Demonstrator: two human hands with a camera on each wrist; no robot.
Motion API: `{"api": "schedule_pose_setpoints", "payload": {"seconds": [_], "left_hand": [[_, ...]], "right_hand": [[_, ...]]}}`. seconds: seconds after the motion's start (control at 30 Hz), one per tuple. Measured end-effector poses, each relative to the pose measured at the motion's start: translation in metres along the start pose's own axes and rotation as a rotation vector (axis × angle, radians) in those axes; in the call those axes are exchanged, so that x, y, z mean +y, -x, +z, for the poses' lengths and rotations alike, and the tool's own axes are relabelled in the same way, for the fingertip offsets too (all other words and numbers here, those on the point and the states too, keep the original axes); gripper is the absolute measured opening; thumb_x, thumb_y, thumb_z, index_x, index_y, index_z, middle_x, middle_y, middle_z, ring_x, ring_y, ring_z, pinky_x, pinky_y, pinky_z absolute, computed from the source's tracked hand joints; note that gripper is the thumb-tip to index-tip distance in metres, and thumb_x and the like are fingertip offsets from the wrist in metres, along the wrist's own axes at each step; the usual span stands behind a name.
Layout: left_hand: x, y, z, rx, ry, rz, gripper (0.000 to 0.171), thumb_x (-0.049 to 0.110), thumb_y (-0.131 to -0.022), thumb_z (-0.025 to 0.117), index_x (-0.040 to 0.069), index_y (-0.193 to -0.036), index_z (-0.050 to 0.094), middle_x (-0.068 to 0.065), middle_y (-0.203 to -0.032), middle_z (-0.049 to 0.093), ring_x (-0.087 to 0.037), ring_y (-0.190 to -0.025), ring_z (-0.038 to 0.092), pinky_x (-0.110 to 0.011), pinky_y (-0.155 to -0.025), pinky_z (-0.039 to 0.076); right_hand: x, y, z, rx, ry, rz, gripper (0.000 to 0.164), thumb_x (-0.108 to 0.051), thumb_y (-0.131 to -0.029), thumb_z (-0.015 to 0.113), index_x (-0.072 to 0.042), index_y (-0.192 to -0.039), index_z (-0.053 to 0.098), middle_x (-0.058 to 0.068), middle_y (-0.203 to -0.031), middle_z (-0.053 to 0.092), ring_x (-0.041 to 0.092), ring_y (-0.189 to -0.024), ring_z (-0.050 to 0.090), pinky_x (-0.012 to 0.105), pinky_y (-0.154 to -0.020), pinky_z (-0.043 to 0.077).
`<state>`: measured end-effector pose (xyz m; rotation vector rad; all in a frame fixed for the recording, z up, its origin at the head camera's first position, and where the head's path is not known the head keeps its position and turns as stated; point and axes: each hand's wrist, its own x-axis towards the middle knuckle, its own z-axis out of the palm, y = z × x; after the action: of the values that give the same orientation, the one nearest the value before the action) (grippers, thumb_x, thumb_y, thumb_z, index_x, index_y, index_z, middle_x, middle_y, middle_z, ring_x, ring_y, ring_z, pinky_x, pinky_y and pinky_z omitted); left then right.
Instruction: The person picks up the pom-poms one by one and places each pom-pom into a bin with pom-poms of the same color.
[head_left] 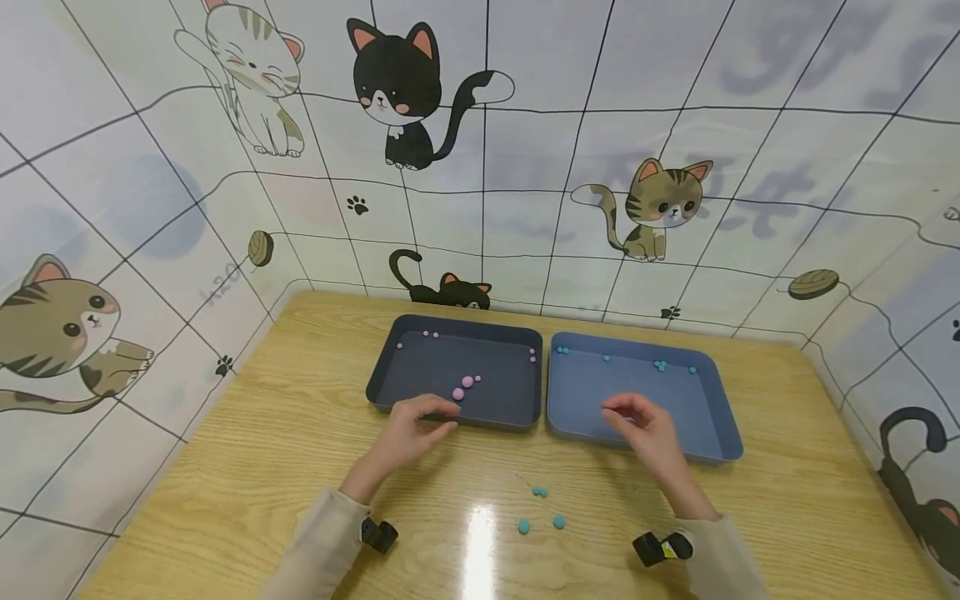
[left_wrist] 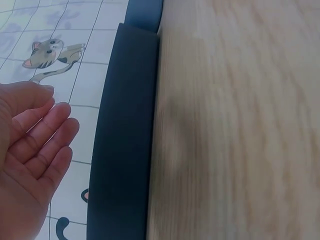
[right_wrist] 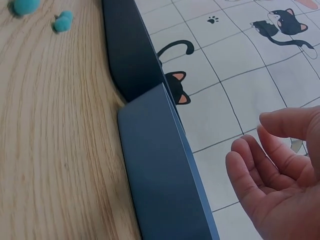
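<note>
My left hand [head_left: 412,427] hovers over the near edge of the dark grey tray [head_left: 450,419], thumb and fingertips apart with nothing visible between them. Two larger pink balls [head_left: 458,394] lie just past its fingertips, among several smaller pink ones. Above the near side of the blue tray [head_left: 581,429] is my right hand [head_left: 647,427], its fingers loosely bent. In the right wrist view the thumb tip sits close to the index finger; no held thing shows. Small teal balls [head_left: 660,365] lie toward the far side of the blue tray.
On the wooden table [head_left: 225,467], in front of the trays, lie two larger teal balls [head_left: 523,527] and a teal pair [head_left: 540,492]. The trays stand side by side near the back wall [head_left: 525,208], which has cat drawings.
</note>
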<state>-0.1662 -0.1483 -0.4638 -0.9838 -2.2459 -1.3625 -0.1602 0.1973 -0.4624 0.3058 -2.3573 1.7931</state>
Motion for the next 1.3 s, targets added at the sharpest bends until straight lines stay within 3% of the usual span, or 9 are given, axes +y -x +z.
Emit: {"api": "schedule_pose_setpoints", "payload": {"seconds": [0.13, 0.3, 0.47, 0.7, 0.83, 1.03, 1.17, 1.3], "left_hand": [[0.012, -0.004, 0.001, -0.018, 0.011, 0.025, 0.022, -0.020, -0.068, 0.070, -0.011, -0.087, 0.066, -0.023, -0.084, 0.067, -0.036, -0.078, 0.064, -0.048, -0.067, 0.053], [-0.002, 0.002, 0.012, -0.026, 0.023, 0.030, 0.023, -0.018, -0.069, 0.071, -0.009, -0.090, 0.066, -0.021, -0.086, 0.067, -0.034, -0.081, 0.065, -0.048, -0.068, 0.053], [-0.010, 0.010, 0.021, -0.082, 0.045, -0.020, 0.027, -0.013, -0.073, 0.071, -0.006, -0.098, 0.066, -0.018, -0.094, 0.067, -0.030, -0.087, 0.065, -0.044, -0.074, 0.054], [-0.002, 0.016, 0.034, -0.167, 0.054, -0.083, 0.029, -0.003, -0.078, 0.071, -0.004, -0.107, 0.064, -0.015, -0.099, 0.065, -0.026, -0.089, 0.062, -0.038, -0.078, 0.052], [0.003, 0.018, 0.043, -0.204, 0.056, -0.053, 0.030, -0.002, -0.079, 0.071, -0.004, -0.108, 0.062, -0.015, -0.098, 0.065, -0.025, -0.088, 0.061, -0.034, -0.078, 0.052], [0.007, 0.017, 0.055, -0.240, 0.085, 0.019, 0.032, -0.002, -0.079, 0.070, -0.005, -0.109, 0.060, -0.016, -0.100, 0.065, -0.026, -0.087, 0.062, -0.033, -0.078, 0.052], [0.011, 0.018, 0.061, -0.264, 0.091, 0.033, 0.032, -0.003, -0.078, 0.070, -0.005, -0.108, 0.060, -0.017, -0.100, 0.065, -0.027, -0.087, 0.063, -0.031, -0.079, 0.052], [0.019, 0.019, 0.066, -0.303, 0.117, 0.006, 0.030, 0.000, -0.079, 0.070, -0.006, -0.108, 0.061, -0.017, -0.101, 0.065, -0.027, -0.087, 0.063, -0.030, -0.079, 0.052]], "right_hand": [[0.001, 0.001, -0.007, 0.025, 0.010, 0.000, 0.017, -0.002, -0.088, 0.063, 0.011, -0.099, 0.060, -0.005, -0.091, 0.062, 0.004, -0.082, 0.058, 0.016, -0.068, 0.047], [0.004, 0.003, -0.017, 0.045, 0.014, 0.026, 0.018, -0.003, -0.088, 0.063, 0.011, -0.100, 0.060, -0.003, -0.091, 0.064, 0.004, -0.081, 0.059, 0.017, -0.068, 0.048], [0.009, 0.006, -0.027, 0.066, 0.048, 0.061, 0.020, -0.005, -0.088, 0.063, 0.011, -0.101, 0.060, -0.010, -0.089, 0.063, 0.003, -0.080, 0.058, 0.018, -0.067, 0.046], [0.015, 0.010, -0.041, 0.078, 0.111, 0.071, 0.020, -0.006, -0.087, 0.065, 0.009, -0.100, 0.061, -0.013, -0.088, 0.061, 0.001, -0.080, 0.056, 0.016, -0.066, 0.045], [0.016, 0.012, -0.050, 0.055, 0.175, 0.045, 0.018, -0.007, -0.088, 0.065, 0.006, -0.099, 0.062, -0.013, -0.090, 0.061, 0.000, -0.083, 0.056, 0.014, -0.067, 0.045], [0.020, 0.015, -0.062, 0.047, 0.183, 0.040, 0.020, -0.008, -0.089, 0.064, 0.008, -0.101, 0.061, -0.013, -0.090, 0.061, -0.001, -0.083, 0.056, 0.014, -0.067, 0.045], [0.024, 0.016, -0.072, -0.009, 0.194, 0.014, 0.019, -0.006, -0.089, 0.063, 0.008, -0.102, 0.060, -0.007, -0.092, 0.063, 0.000, -0.085, 0.057, 0.013, -0.069, 0.046], [0.030, 0.016, -0.083, -0.138, 0.208, -0.030, 0.018, 0.000, -0.087, 0.063, 0.010, -0.102, 0.059, 0.009, -0.096, 0.064, 0.002, -0.088, 0.059, 0.015, -0.071, 0.049]]}}
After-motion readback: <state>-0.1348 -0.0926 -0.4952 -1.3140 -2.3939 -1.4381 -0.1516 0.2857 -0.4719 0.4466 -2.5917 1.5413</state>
